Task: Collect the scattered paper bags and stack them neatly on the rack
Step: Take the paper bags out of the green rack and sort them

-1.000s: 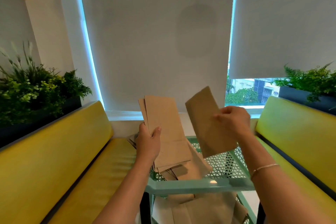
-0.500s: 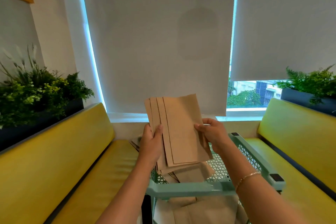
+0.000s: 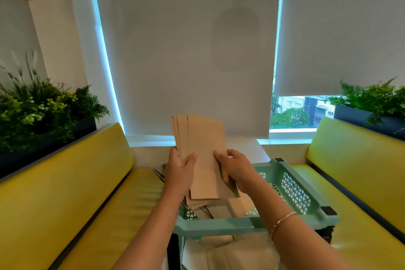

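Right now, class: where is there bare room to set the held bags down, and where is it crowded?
Free: the rack top tier's mesh along its right wall, and the yellow seat left of the rack. Crowded: the tier's middle and left, under the bag stack held by the left hand and right hand, where loose bags lie; more cover the lower tier.

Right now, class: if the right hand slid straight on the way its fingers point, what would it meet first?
The right hand grips the paper bags, fingers pointing left. Going straight on, it would probably meet the left hand gripping the bundle's opposite edge, though depth is hard to judge here.
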`<state>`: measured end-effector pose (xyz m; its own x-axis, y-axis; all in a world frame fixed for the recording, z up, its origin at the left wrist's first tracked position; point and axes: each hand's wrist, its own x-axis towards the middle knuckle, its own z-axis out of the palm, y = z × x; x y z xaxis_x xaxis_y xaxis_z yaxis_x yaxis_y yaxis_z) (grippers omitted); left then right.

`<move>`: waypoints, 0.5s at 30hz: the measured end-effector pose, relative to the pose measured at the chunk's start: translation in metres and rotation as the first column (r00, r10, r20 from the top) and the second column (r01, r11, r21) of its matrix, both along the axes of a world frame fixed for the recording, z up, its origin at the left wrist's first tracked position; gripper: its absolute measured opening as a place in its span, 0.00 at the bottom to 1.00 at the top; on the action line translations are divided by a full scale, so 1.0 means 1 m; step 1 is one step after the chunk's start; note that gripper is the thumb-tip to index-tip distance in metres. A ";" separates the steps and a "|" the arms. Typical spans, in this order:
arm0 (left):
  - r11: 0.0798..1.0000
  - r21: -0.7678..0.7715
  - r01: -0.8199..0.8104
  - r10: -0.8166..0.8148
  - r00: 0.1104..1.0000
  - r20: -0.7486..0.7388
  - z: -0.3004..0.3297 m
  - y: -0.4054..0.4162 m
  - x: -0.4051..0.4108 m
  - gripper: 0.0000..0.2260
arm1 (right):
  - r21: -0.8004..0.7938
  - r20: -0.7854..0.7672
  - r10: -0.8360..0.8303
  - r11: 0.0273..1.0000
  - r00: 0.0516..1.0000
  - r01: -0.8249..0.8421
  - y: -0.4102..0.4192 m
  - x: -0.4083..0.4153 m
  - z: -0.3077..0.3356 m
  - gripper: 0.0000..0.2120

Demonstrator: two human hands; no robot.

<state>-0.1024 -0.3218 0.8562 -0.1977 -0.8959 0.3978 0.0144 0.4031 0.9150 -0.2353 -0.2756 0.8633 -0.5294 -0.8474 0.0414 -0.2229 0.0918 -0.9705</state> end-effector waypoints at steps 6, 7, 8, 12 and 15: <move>0.979 -0.095 -0.182 0.178 0.983 -0.054 0.003 0.003 0.002 0.06 | 0.331 -0.489 0.043 0.933 0.871 0.140 0.004 -0.019 0.001 0.22; 0.972 -0.104 -0.209 0.205 0.978 -0.049 0.003 0.002 0.002 0.06 | 0.426 -0.551 0.124 0.892 0.825 0.151 0.004 -0.020 0.001 0.19; 0.968 -0.109 -0.224 0.221 0.974 -0.044 0.003 0.001 0.002 0.07 | 0.504 -0.573 0.205 0.852 0.794 0.144 0.003 -0.022 -0.002 0.17; 0.968 -0.113 -0.225 0.221 0.974 -0.051 0.004 0.002 0.002 0.06 | 0.624 -0.589 0.339 0.768 0.733 0.146 -0.003 -0.023 -0.011 0.18; 0.968 -0.110 -0.226 0.221 0.974 -0.051 0.004 0.002 0.002 0.06 | 0.666 -0.544 0.352 0.733 0.762 0.137 -0.001 -0.022 -0.011 0.25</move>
